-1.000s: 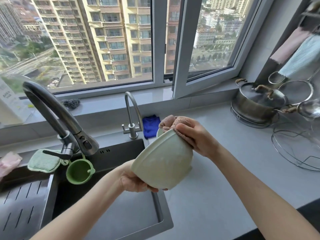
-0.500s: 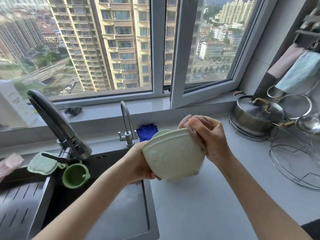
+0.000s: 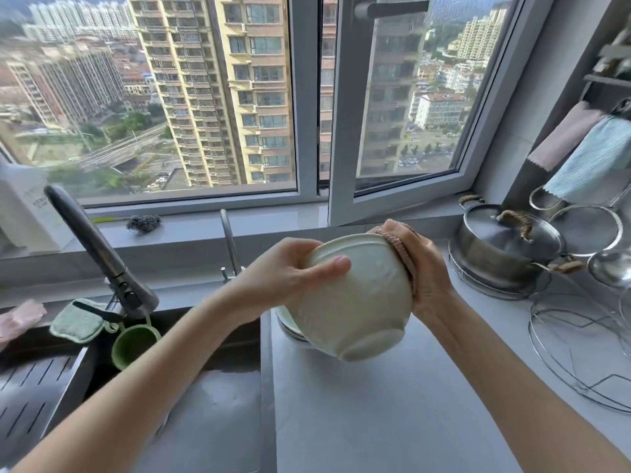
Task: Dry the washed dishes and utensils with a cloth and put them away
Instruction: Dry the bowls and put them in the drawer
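At the far left, the sink [image 3: 211,404] held no dishes that I could see. Only the faucet [image 3: 99,254], a green pad [image 3: 76,324] on the rim and a green cup [image 3: 135,343] hanging below it were there, so I judged the washing finished, as far as the view reached.

My left hand [image 3: 283,278] gripped the pale bowl [image 3: 355,302] at its left side, with the thumb laid across the outer wall and the other fingers hidden behind it. The bowl was in the air above the desk [image 3: 392,421], just right of the sink's edge. It was tipped so that its foot faced me and its mouth faced the window.

Under its lower left edge I could make out stacked dishes [image 3: 290,327] sitting on the desk. I could not tell whether those were already dried or waiting their turn.

On the bowl's right side my right hand [image 3: 426,274] was curled round the pinkish cloth [image 3: 399,254], pressing it against the wall and over the rim. I judged myself midway through drying this one bowl: the outside was under the cloth, and the inside was turned away from me.

Further right stood a lidded pot [image 3: 502,247] and a wire rack [image 3: 580,353].

What remained, by my reckoning, was most of the job: finishing the bowl, seeing to the stack, and putting everything away. No utensils showed anywhere.
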Motion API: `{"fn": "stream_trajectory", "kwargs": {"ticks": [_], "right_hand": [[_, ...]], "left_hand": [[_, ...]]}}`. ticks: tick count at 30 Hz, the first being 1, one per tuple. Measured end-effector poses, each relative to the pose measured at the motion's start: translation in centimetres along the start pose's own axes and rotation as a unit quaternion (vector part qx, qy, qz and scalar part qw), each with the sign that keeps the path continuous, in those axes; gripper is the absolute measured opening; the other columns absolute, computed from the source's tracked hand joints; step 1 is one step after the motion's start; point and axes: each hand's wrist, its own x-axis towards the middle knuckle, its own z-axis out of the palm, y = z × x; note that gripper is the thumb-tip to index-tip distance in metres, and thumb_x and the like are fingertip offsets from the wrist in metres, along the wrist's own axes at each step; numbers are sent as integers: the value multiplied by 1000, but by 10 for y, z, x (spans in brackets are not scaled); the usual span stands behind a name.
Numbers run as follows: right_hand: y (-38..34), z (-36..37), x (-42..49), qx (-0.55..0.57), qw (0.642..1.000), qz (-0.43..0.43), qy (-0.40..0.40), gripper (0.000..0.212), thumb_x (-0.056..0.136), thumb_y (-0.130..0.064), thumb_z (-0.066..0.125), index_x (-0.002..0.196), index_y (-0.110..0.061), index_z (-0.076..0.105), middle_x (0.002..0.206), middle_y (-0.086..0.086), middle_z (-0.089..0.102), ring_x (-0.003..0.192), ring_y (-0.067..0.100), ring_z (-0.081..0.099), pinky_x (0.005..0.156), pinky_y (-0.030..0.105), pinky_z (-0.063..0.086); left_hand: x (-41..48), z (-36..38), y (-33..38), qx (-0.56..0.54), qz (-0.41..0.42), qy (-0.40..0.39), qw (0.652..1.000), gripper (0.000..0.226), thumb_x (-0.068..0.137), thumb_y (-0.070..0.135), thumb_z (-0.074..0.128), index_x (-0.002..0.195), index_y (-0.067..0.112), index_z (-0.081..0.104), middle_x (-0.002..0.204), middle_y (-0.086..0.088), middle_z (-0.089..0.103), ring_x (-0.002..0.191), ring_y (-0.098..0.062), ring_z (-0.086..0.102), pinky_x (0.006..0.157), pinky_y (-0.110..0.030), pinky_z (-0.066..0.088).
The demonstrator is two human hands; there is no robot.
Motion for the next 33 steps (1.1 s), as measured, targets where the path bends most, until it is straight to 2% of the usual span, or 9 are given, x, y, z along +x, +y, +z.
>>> {"fn": "stream_trajectory", "kwargs": {"ticks": [3,7,12,13,20,23,25,28,33], "right_hand": [[-8,-9,9,-8,1000,19,-7,28,72,-28,73,84,-4,66,76,9,67,66,21,62,59,28,55],[-23,-17,15,-160,986,-12,-35,30,86,-35,65,98,-9,70,103,12,72,94,24,67,84,36,55],[13,-15,-31,-574,756,-313,11,43,90,-52,46,120,-28,66,136,4,49,120,18,49,101,25,38],[16,-17,-34,-587,745,-317,12,44,91,-51,45,124,-28,64,139,6,46,124,22,48,103,30,39],[-24,-56,40,-284,952,72,-92,23,90,-33,60,107,-25,73,108,-2,73,96,12,68,81,23,53],[-4,-83,32,-151,979,131,-30,60,92,-28,58,147,-26,34,116,-15,64,90,-2,68,69,14,52],[10,-96,18,-58,990,122,35,71,94,-27,54,152,-28,14,112,-17,67,99,2,67,82,21,52],[25,-97,-12,31,988,17,151,46,96,-27,48,142,-25,43,134,-7,58,122,13,55,108,35,38],[46,-61,-80,-182,889,-230,351,54,88,-37,53,140,-32,44,147,-13,41,134,0,38,111,27,33]], "left_hand": [[12,1,13,-62,-76,-66,993,19,77,36,68,78,19,75,77,0,72,69,-12,67,60,-21,55],[23,28,5,-229,-133,20,964,33,77,25,69,92,-4,69,81,-14,71,67,-21,69,60,-27,57],[37,65,-11,-242,-107,190,945,30,75,29,65,81,-1,65,70,-13,67,59,-21,61,57,-27,50],[38,70,-13,-234,-94,208,945,30,79,27,66,84,-2,65,74,-16,66,62,-24,60,60,-29,48],[38,90,-22,-231,-69,167,956,25,80,29,68,79,4,70,72,-11,68,60,-18,63,52,-22,49],[40,94,-31,-272,-91,172,942,25,75,34,62,67,13,73,67,-6,69,57,-16,63,50,-23,50],[43,97,-39,-316,-113,198,921,25,74,35,63,63,14,71,64,-2,68,56,-15,63,50,-23,51],[49,103,-48,-414,-173,190,873,22,87,34,59,82,14,67,73,-3,73,66,-20,69,72,-38,55],[56,126,-50,-549,-247,118,789,32,94,36,50,91,8,65,74,-11,74,65,-25,70,75,-46,50]]}}
